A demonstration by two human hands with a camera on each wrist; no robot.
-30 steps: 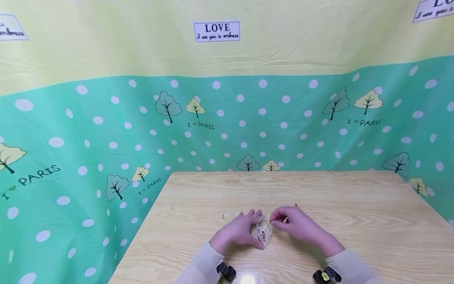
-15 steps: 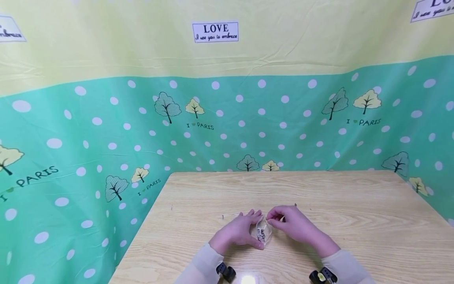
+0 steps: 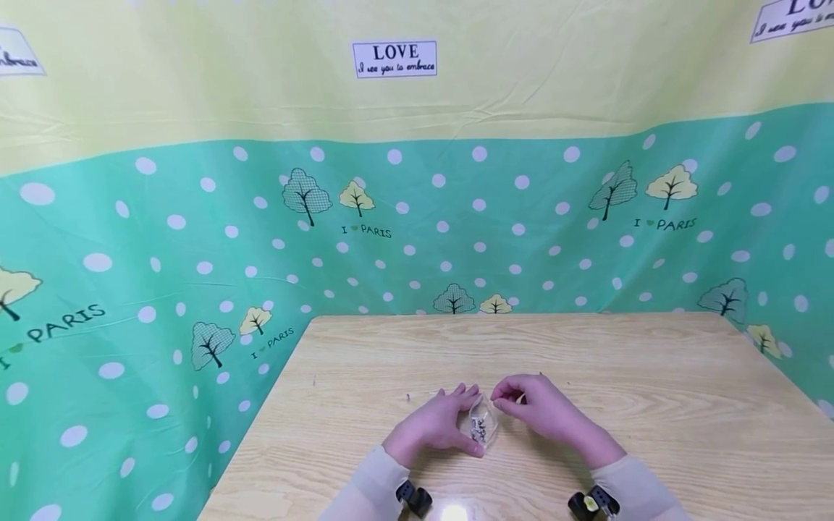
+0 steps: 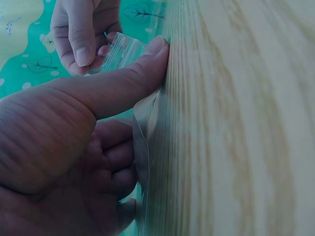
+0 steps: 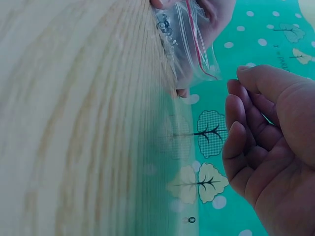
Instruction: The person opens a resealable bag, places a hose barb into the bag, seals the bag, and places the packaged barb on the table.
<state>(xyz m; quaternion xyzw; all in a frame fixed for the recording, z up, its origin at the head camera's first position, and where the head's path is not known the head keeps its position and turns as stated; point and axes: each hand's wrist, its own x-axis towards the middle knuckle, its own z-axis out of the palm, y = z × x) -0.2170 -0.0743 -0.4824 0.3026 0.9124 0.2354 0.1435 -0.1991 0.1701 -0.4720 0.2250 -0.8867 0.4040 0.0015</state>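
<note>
My left hand holds a small clear zip bag on the table, its thumb at the near side and its fingers at the far side. Small shiny metal parts lie inside the bag, some ring-like. A red line runs along the bag's mouth in the right wrist view. My right hand is beside the mouth with thumb and forefinger tips close together and the other fingers curled. Whether something tiny is between those fingertips cannot be seen. In the left wrist view the clear plastic shows by the left thumb.
The wooden table carries a few tiny loose pieces: one dark piece left of the hands and a small ring beyond the right hand. A dotted green curtain hangs behind the table's far edge.
My right hand has moved a little left to the bag's mouth, its fingertips now closer to the rim. My left hand keeps its place on the bag.
</note>
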